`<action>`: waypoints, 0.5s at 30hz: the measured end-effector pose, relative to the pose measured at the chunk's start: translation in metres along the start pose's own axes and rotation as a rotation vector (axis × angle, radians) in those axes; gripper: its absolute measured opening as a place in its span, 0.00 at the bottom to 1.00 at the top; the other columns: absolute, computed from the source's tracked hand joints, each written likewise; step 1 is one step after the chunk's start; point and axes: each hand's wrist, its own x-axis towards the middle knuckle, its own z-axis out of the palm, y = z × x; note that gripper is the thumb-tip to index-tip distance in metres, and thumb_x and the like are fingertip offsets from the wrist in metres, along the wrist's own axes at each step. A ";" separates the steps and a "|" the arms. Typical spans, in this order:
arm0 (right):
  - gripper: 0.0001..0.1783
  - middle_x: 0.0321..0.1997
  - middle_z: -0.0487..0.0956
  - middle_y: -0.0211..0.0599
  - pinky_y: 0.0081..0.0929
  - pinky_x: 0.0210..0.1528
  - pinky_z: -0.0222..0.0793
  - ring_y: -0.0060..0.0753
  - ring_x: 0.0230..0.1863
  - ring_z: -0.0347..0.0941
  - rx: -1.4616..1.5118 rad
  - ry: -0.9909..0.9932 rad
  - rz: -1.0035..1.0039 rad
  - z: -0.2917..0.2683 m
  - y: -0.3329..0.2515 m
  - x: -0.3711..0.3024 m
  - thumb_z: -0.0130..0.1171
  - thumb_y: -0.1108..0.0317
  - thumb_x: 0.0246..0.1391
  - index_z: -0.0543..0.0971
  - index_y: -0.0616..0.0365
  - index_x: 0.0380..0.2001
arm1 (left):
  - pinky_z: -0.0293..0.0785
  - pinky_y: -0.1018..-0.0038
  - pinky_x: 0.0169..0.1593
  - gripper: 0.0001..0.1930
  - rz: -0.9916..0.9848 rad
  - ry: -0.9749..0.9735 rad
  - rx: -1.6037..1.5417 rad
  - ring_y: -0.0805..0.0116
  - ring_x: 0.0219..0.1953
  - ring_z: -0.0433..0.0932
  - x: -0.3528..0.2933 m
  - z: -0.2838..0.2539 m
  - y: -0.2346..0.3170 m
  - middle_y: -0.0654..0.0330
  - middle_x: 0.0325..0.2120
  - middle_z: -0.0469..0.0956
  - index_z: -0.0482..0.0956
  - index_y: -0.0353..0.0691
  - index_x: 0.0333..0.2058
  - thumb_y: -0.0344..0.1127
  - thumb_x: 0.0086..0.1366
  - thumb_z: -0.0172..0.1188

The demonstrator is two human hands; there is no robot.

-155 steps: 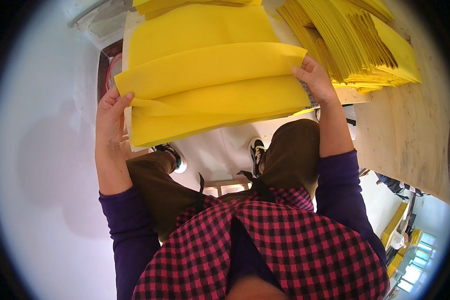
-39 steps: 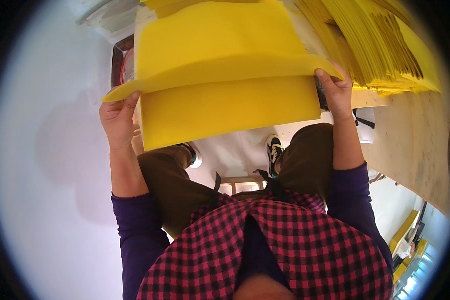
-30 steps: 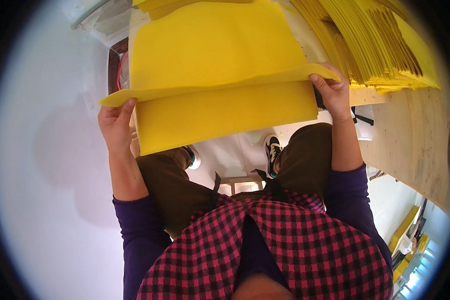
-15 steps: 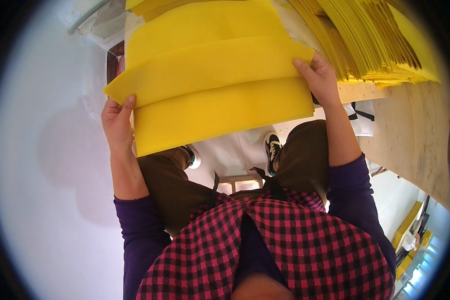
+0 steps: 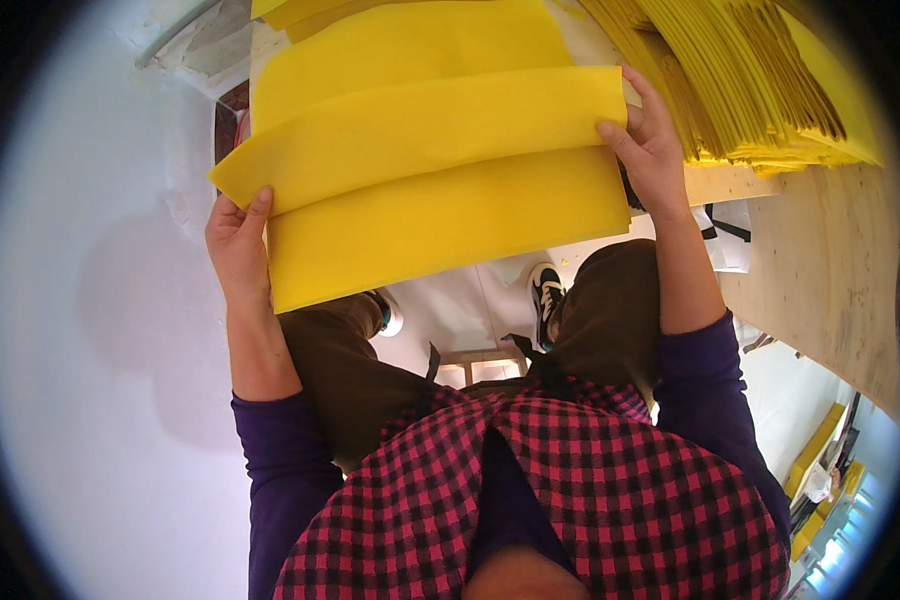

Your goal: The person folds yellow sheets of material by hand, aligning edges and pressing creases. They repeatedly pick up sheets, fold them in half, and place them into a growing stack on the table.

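A yellow sheet (image 5: 420, 125) of thin, fabric-like material spans the space between my hands, with a band of it turned up crosswise. My left hand (image 5: 238, 240) pinches the band's left corner, thumb on top and fingers curled beneath. At the opposite end, my right hand (image 5: 652, 150) grips the band's edge, its thumb in front and a finger reaching up behind the corner. Below the band lies another flat yellow layer (image 5: 450, 225), whose front edge hangs over the table edge above my knees. How many layers lie underneath is hidden.
A thick stack of folded yellow sheets (image 5: 730, 80) lies at the far right on a wooden table (image 5: 820, 270). A white wall (image 5: 100, 300) runs close along my left. My shoes (image 5: 547, 300) and a wooden stool (image 5: 475, 365) show below.
My right hand has shifted its grip slightly, its finger now farther up along the edge. The band's right end has straightened from a point to a squarer edge. My left hand stays nearly still.
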 end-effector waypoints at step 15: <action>0.29 0.18 0.59 0.20 0.13 0.27 0.56 0.14 0.22 0.54 -0.270 0.067 0.075 0.004 0.015 0.010 0.59 0.74 0.52 0.66 0.48 0.58 | 0.72 0.78 0.43 0.10 -0.131 -0.012 0.012 0.73 0.38 0.77 0.003 0.004 0.001 0.59 0.38 0.79 0.75 0.30 0.43 0.26 0.63 0.55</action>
